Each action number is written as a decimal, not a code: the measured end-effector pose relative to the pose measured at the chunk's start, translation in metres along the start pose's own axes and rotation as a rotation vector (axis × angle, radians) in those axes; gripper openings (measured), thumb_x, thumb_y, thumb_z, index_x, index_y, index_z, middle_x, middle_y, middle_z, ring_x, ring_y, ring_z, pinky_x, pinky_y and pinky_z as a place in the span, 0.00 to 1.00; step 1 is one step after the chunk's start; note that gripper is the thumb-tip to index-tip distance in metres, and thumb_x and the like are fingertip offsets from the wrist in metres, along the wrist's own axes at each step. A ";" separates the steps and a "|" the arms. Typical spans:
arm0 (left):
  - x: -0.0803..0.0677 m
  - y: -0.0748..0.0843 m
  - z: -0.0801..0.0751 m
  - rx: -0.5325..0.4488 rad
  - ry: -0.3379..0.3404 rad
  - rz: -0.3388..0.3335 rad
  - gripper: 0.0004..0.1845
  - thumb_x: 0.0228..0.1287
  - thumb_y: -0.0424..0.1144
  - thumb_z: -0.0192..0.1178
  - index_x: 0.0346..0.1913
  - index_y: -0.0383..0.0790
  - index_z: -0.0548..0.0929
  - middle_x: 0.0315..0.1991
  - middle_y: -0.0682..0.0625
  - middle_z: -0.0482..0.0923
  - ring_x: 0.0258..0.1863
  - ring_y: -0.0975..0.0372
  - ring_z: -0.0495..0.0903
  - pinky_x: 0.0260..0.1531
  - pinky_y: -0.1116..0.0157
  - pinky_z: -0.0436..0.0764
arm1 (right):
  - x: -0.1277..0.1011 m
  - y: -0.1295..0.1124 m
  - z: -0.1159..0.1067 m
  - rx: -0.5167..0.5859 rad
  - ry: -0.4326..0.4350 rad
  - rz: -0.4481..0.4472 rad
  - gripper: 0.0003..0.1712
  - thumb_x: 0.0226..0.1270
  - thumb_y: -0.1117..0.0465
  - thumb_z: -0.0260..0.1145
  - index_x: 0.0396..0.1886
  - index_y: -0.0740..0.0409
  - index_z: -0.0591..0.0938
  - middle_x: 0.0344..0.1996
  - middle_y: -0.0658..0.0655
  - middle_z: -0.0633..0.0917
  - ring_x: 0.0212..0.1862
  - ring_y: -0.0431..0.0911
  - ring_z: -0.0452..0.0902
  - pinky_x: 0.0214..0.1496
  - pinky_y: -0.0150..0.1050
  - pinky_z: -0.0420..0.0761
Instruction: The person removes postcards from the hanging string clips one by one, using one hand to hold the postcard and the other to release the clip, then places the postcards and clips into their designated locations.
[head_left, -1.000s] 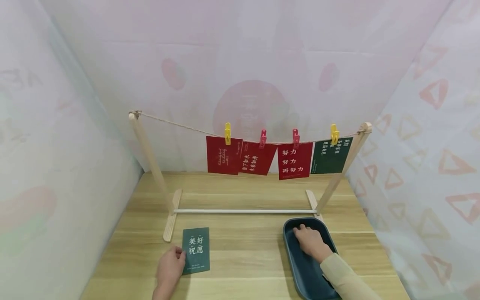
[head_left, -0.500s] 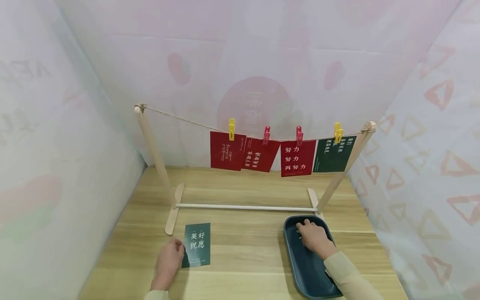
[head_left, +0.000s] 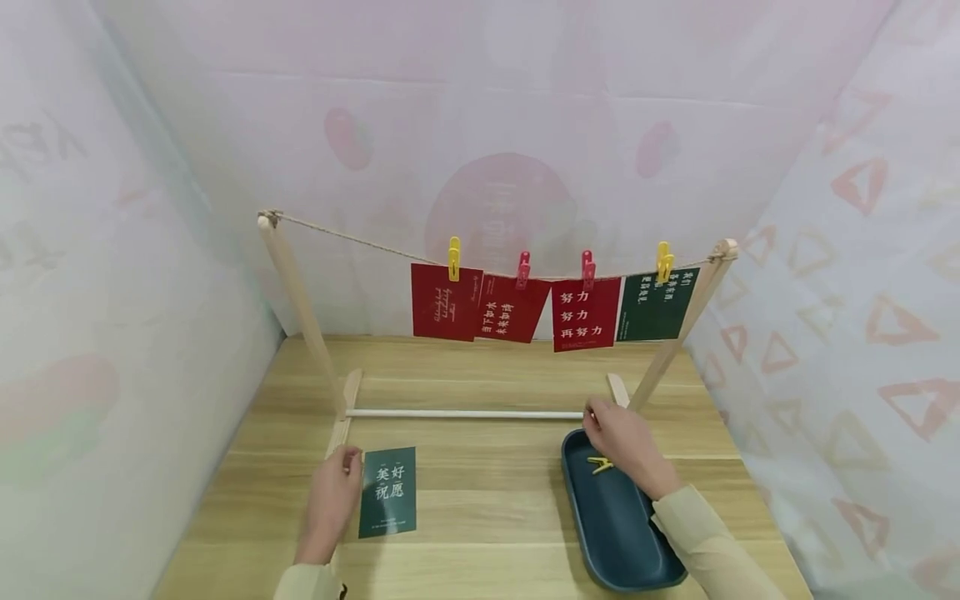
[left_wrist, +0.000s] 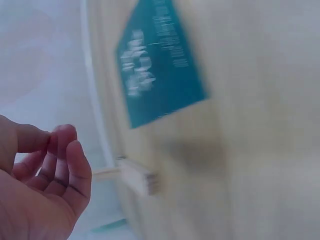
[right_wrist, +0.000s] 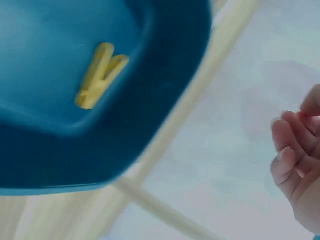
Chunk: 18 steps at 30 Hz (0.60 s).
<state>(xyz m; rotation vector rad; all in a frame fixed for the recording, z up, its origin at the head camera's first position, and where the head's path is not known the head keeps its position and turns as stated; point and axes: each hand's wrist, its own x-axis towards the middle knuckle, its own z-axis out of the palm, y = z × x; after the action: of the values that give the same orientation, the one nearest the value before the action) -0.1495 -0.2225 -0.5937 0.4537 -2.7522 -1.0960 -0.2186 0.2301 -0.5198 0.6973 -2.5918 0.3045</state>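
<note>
While the green card (head_left: 388, 492) lies on the surface (head_left: 480, 508) beside the left hand (head_left: 330, 500), both hands are loosely curled, apparently empty; the right hand (head_left: 626, 442) is above the tray (head_left: 615, 533), near a yellow clip (right_wrist: 92, 85). Picking up the card seems pending, calling for a pinch.

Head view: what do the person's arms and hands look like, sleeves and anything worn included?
The pale cream fabric left sleeve and matching right sleeve reach the wrists, with no marking visible. The bare left hand and bare right hand show no gloves. A small dark patch shows by the left sleeve's edge, too small to identify.
</note>
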 end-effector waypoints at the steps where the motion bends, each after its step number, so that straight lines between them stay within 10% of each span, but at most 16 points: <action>1: 0.003 0.005 -0.003 -0.019 0.008 0.016 0.15 0.74 0.41 0.50 0.51 0.34 0.79 0.44 0.36 0.84 0.38 0.50 0.84 0.34 0.55 0.82 | 0.005 -0.003 -0.004 0.004 0.019 -0.008 0.06 0.62 0.64 0.65 0.29 0.52 0.76 0.17 0.46 0.73 0.17 0.35 0.61 0.17 0.29 0.62; 18: 0.040 0.089 -0.054 -0.323 -0.067 0.184 0.39 0.70 0.62 0.51 0.75 0.43 0.57 0.65 0.37 0.72 0.63 0.44 0.74 0.61 0.46 0.74 | 0.091 -0.048 -0.086 0.149 0.217 -0.190 0.22 0.60 0.63 0.70 0.53 0.65 0.80 0.35 0.60 0.87 0.25 0.44 0.80 0.26 0.34 0.81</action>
<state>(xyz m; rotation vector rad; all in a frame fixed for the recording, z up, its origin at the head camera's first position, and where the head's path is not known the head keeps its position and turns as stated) -0.1944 -0.2093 -0.4922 0.1213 -2.5371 -1.4905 -0.2335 0.1782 -0.3971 0.9026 -2.2961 0.4877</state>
